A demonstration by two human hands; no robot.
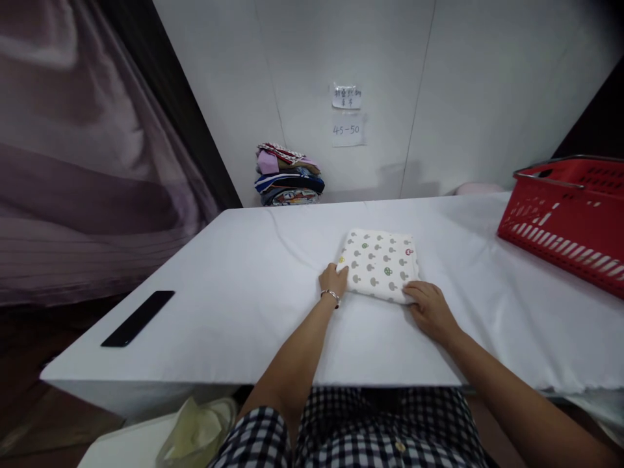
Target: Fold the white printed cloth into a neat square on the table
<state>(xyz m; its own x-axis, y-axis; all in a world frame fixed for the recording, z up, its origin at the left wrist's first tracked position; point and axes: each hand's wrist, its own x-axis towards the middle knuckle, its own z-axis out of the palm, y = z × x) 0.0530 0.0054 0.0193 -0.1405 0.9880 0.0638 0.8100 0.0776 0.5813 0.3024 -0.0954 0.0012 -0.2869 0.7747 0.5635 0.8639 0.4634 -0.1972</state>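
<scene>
A folded white cloth (381,263) printed with small grey, green and red mushrooms lies in the middle of the white table (234,305). My left hand (333,279), with a bracelet at the wrist, touches the cloth's near left corner. My right hand (429,309) rests flat against its near right corner. Both hands lie on the tabletop at the cloth's front edge, fingers on the fabric; neither has lifted it.
A stack of folded colourful clothes (288,175) sits at the table's far edge against the wall. A red plastic basket (565,214) stands at the right. A black phone (138,318) lies near the left front edge. Paper notes (347,114) hang on the wall.
</scene>
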